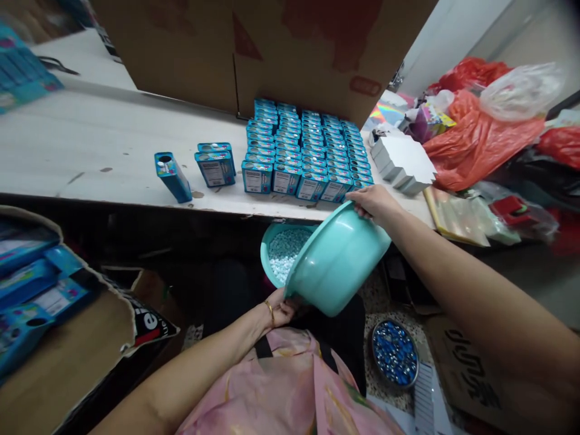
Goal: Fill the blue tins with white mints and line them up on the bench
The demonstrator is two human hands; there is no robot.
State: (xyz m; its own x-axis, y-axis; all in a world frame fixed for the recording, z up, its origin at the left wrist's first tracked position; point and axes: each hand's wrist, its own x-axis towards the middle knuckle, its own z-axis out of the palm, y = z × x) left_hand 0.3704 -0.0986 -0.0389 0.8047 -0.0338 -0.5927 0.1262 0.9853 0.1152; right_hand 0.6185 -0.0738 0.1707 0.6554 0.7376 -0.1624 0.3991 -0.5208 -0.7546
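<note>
Both my hands grip the rim of a turquoise plastic basin (339, 263), which is tipped on its side toward the left. My left hand (281, 307) holds the near edge, its fingers partly hidden under the rim. At the far edge, my right hand (369, 202) is closed with the thumb on top. Below and left of the tilted basin is a second turquoise basin (267, 261), holding small pale blue and white beads (285, 248). The inside of the tilted basin faces away from me, so its contents are hidden.
On the white table (104, 139) stand rows of small blue boxes (285, 178), with a few apart. Behind rises a large cardboard box (254, 60). White cartons (403, 160) and red plastic bags (480, 139) lie right. A bowl of blue pieces (395, 353) sits low right; an open carton (58, 356) is left.
</note>
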